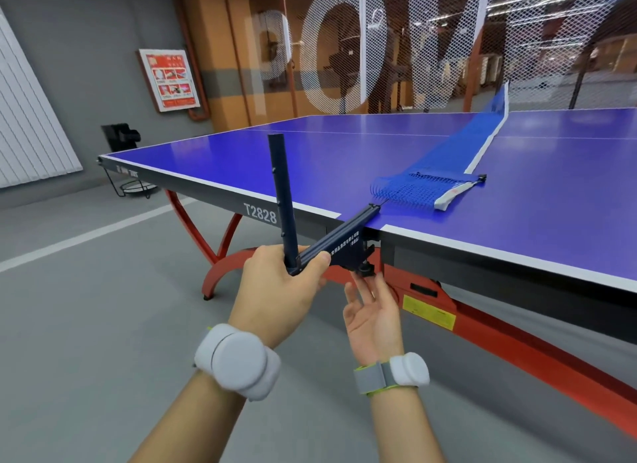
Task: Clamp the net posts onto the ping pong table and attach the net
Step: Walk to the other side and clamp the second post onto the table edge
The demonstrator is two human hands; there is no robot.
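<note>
at frame centre the left hand is gripping the net post at its base on the ping pong table edge. the right hand, fingers loosely spread, is touching the clamp screw beneath, while the net is lying slack on the tabletop.

Bright even indoor light; soft glare on table top; wide-angle bending at edges.
</note>
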